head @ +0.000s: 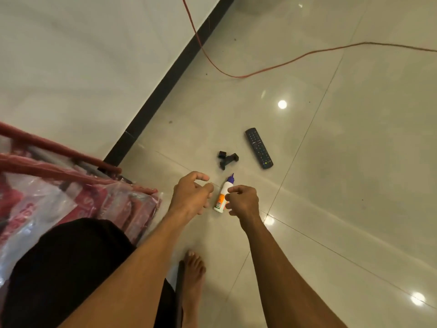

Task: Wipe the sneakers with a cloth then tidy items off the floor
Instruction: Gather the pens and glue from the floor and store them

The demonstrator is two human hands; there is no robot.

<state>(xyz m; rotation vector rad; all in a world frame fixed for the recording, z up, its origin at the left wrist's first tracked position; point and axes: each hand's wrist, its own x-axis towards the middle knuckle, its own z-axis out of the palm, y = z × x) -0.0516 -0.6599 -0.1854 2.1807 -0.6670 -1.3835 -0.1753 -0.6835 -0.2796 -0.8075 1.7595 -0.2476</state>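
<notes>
Shorts (71, 268), black, over a bent knee at lower left; bare foot (192, 275) planted just beside it on the tiled floor (331, 185). Posture reads as stooped or crouched, to bring both arms down to floor level.

Both forearms run forward and converge. Left hand (191, 195) and right hand (242, 202) flank a small bottle (222, 196), one on each side.
- Left grip: fingers loosely curled, nothing in it.
- Right grip: fingers half curled, forefinger and thumb aimed at the bottle's neck. It overlaps the bottle's edge, but I cannot tell whether it touches. Not closed round it.

Bottle lies on its side on the floor, purple cap pointing away. Likely the next item to be lifted, being the nearest.

Bag (47, 197), clear plastic with red trim, stands at the left against the knee. Possibly where loose items go; a guess only.

Further out:
- small black part (227, 159), just beyond the bottle
- remote (259, 147), near it to the right, face up

Both are apart from each other and still to be cleared.

Orange cable (236, 76) loops across the far floor. Dark skirting (168, 84) runs diagonally along the wall.

No sneakers or cloth in view, so I judge this the tidying stage.
</notes>
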